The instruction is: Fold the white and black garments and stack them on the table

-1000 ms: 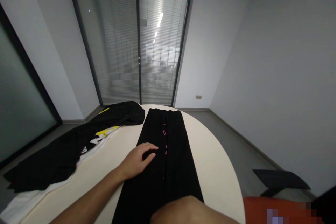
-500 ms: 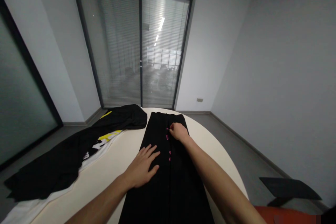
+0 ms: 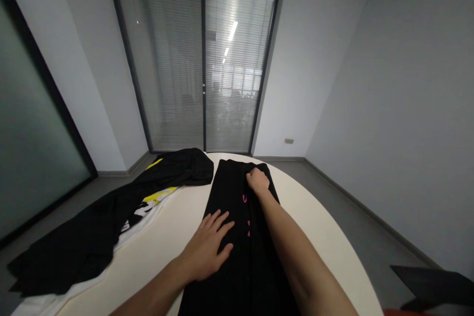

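A pair of black trousers (image 3: 225, 192) with small pink marks lies lengthwise in front of me, its waist end far from me. My left hand (image 3: 211, 247) rests flat on the left side of the cloth, fingers spread. Close to the waist, my right hand (image 3: 258, 180) is closed on the fabric, pulling up a fold to the right of the middle line. My fingertips there are partly hidden. The near end of the trousers runs out of view at the bottom.
Everything lies on a round cream table (image 3: 314, 217). To the left, a black garment (image 3: 85, 232) overlaps a white one (image 3: 140, 227) with yellow and black print. A dark chair part (image 3: 433, 281) stands at the lower right. Beyond the table is a glass partition with blinds (image 3: 170, 69).
My right hand has shifted slightly toward the waist and lifted the fabric into a fold. My left hand stays flat on the trousers. The view has turned slightly.
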Demonstrator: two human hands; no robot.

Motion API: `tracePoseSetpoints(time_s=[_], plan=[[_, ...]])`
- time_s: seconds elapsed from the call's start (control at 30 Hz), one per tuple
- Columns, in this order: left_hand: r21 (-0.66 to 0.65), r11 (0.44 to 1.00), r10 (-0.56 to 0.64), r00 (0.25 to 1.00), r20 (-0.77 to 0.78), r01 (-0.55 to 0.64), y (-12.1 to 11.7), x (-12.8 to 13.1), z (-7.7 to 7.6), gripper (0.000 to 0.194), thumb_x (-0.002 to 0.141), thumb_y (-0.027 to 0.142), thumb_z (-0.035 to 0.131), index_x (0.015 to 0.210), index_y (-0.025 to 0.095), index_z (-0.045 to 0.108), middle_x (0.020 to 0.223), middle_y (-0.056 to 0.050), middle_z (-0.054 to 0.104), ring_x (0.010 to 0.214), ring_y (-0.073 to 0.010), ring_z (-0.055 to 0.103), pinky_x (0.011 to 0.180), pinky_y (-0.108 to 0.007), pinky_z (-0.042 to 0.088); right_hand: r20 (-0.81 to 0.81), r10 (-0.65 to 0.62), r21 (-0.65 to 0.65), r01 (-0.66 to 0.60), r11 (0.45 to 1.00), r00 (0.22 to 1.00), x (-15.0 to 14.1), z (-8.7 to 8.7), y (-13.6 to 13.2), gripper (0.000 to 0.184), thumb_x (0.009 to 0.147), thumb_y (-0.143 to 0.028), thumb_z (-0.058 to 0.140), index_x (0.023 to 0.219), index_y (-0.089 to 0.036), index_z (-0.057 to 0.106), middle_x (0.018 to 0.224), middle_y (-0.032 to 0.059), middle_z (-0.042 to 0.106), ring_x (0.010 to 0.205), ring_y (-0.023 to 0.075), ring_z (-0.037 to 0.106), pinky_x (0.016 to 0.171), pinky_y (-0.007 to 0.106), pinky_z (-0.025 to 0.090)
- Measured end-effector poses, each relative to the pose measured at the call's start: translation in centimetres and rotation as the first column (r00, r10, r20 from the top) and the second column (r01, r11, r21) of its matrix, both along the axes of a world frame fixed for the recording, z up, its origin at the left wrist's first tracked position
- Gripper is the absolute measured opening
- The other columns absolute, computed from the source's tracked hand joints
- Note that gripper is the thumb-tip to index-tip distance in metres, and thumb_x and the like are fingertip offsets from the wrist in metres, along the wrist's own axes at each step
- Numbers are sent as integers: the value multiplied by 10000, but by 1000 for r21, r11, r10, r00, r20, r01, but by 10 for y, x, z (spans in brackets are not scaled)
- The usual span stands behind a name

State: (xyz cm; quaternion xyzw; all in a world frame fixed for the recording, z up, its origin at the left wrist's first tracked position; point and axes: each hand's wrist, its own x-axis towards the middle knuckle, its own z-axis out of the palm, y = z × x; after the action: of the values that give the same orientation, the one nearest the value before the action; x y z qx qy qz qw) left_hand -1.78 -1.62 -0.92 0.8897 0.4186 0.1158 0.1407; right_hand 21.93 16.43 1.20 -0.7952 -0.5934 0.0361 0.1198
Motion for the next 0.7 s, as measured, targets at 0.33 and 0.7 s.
tracePoseSetpoints(time_s=[0.33, 0.7], plan=[[11, 1000, -15, 1000, -11, 15, -2, 1, 2, 605, 944, 478, 498, 1518, 341, 360, 1640, -56, 219, 1511, -332, 135, 1200, -607, 130, 24, 218, -9, -218, 976, 976, 6, -21, -17, 528, 981, -469, 385, 1466, -273, 456, 1527, 94, 424, 1374, 315, 378, 1071, 468, 336], [23, 1000, 0, 1000, -29, 1, -2, 2, -2, 615, 934, 487, 511, 1516, 352, 363, 1639, -52, 221, 1509, -345, 134, 1195, -618, 113, 101, 304, 7, -306, 952, 947, 3, -16, -21, 456, 952, -336, 472, 1393, -226, 494, 1580, 105, 332, 1450, 281, 249, 1123, 464, 276]])
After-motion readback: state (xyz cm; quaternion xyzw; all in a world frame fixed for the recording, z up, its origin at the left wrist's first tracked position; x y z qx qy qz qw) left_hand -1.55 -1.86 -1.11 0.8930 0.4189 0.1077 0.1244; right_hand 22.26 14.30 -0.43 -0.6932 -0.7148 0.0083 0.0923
